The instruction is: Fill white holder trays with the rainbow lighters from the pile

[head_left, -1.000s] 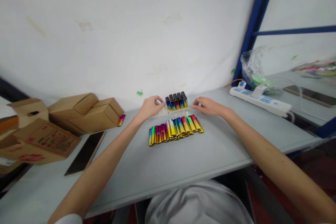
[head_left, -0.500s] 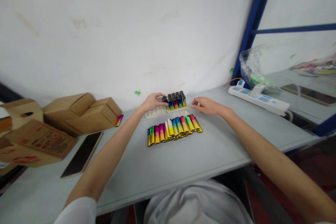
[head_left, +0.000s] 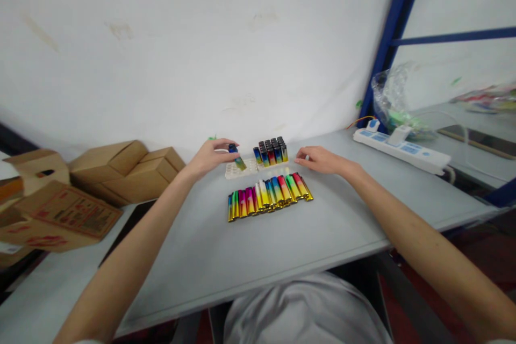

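Left hand: the left hand [head_left: 209, 157], centre of the frame, pinches a single lighter [head_left: 237, 158] between thumb and fingertips.
Lighter: tilted, dark cap up, held just above the white tray [head_left: 237, 170] and left of the standing lighters [head_left: 271, 151].
Right hand: the right hand [head_left: 318, 160] rests on the tabletop [head_left: 282, 236] just right of the tray, fingers loosely curled, holding nothing.
Row: a row of coloured lighters [head_left: 268, 196] lies flat, below both hands in the frame.
Left side: cardboard boxes [head_left: 124, 169] at the wall.
Upper right: a power strip [head_left: 401, 149].
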Tool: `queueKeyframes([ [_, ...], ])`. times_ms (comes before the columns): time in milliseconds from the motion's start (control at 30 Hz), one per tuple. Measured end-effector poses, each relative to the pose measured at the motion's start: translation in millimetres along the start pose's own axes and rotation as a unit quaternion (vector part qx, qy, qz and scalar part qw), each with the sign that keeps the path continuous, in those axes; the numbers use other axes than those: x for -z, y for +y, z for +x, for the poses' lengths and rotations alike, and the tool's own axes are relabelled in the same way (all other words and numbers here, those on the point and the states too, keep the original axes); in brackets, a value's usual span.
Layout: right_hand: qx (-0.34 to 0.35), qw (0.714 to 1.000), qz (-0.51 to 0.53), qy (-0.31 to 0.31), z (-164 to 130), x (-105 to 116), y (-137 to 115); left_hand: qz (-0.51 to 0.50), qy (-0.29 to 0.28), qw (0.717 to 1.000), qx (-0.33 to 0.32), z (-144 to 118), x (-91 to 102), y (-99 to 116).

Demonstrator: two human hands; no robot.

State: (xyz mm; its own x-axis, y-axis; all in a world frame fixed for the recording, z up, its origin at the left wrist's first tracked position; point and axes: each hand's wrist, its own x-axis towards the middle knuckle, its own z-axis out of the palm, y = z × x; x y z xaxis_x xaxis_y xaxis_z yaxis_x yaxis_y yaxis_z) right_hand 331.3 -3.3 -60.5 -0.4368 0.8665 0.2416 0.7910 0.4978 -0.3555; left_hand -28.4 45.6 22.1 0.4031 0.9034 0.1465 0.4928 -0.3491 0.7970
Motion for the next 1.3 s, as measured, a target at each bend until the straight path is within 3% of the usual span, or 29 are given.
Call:
queueKeyframes([
  [167, 0.0, 1.0, 0.002, -0.003, 0, -1, 1, -0.02, -0.114, 0.986, 0.119, -43, 7.6, 14],
  [367, -0.003, 1.0, -0.002, -0.005, -1, 0, -1, -0.029, -0.234, 0.95, 0.204, -49, -14.5, 6],
  [567, -0.001, 1.0, -0.002, -0.005, -1, 1, -1, 0.038, -0.209, 0.96, 0.184, -43, -30.0, 3],
  [867, 0.005, 1.0, 0.009, 0.002, -1, -1, 3, 0.074, -0.21, 0.955, 0.194, -48, -28.4, 8],
  [1133, -0.002, 1.0, 0.005, -0.007, 0, -1, 3, 0.039, -0.16, 0.97, 0.182, -67, -12.1, 8],
  [1300, 0.0, 1.0, 0.01, -0.005, 0, -1, 3, 0.134, -0.117, 0.974, 0.143, -88, 4.8, -11],
])
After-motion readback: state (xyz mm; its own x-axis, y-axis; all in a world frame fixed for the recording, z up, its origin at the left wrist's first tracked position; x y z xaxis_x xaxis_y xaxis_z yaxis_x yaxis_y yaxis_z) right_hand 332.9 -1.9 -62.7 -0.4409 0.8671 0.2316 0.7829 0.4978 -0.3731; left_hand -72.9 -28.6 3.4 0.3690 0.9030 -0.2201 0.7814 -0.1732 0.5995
